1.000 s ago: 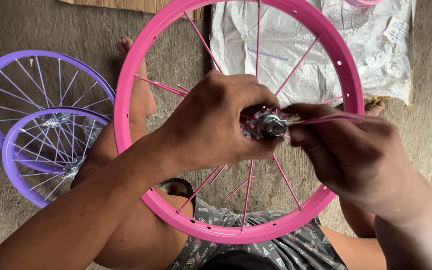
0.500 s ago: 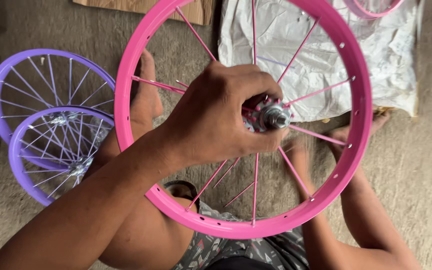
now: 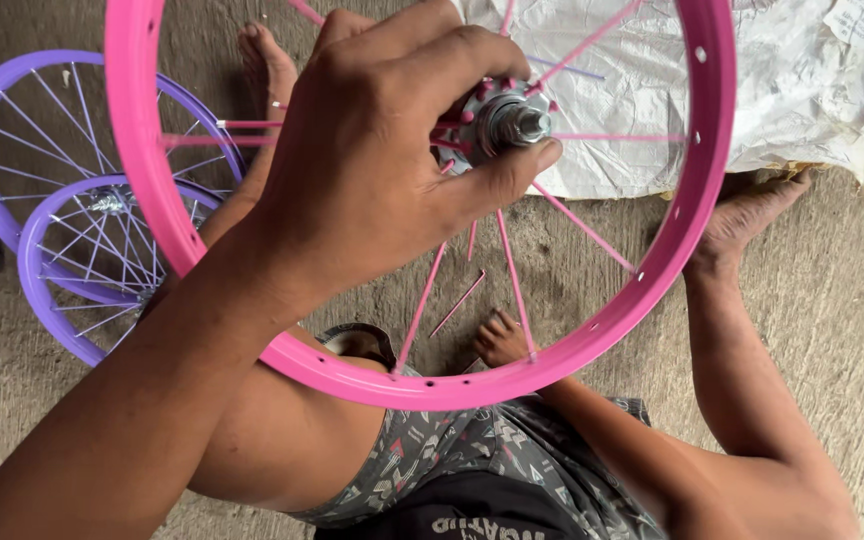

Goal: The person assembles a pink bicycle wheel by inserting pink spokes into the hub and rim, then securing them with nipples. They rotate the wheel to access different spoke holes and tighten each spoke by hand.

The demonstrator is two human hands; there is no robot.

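A pink wheel rim (image 3: 697,210) fills most of the view, held up over the person's lap above the concrete floor (image 3: 832,300). A crumpled white sheet (image 3: 782,90) lies on the floor behind it, and two purple wheels (image 3: 12,160) lie stacked at the left. The left hand (image 3: 372,170) has its grip closed around the metal hub (image 3: 512,120) at the wheel's centre, thumb pressed just under the axle. The right hand (image 3: 502,340) reaches low under the rim; whether its grip is closed cannot be told. A loose pink spoke (image 3: 457,303) lies beside it on the floor.
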